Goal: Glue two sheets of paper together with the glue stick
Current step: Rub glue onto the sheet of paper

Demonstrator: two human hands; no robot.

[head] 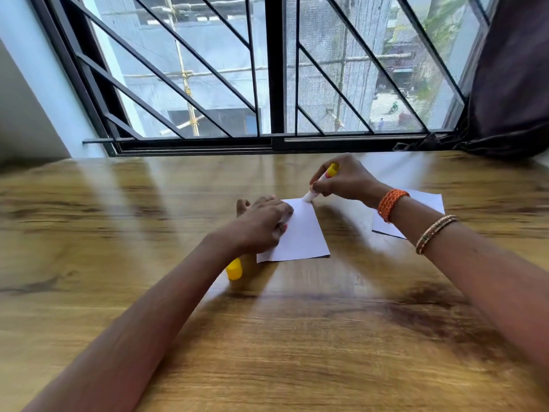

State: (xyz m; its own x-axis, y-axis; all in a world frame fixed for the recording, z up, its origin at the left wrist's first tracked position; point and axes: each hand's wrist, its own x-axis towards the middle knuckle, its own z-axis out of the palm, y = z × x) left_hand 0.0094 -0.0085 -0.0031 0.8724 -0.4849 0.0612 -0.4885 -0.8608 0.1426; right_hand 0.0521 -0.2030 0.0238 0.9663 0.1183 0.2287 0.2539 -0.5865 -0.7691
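— Where is the glue stick (322, 182)?

— In the right hand (344, 179), grip clamped round the barrel, yellow end tilted up and away, white tip down on the far right corner of the near sheet (300, 233).

— And that sheet?

— Flat on the wooden desk (297, 337), roughly centred, white, near edge casting a thin dark line.

— Left hand (263, 223)?

— Pressed palm-down on the sheet's left edge, fingers flat and spread, grip apart, clamped on nothing.

— Second sheet (427, 203)?

— Off to the right on the desk, well apart from the first, partly hidden behind the right wrist with its orange band (390, 203) and bangle (435, 233).

— Cap?

— Yellow cap (234, 269) lying on the desk just beside the sheet's near left corner, half tucked under the left forearm.

— Behind?

— Barred window (267, 69) along the far edge; dark curtain (514, 69) at right.
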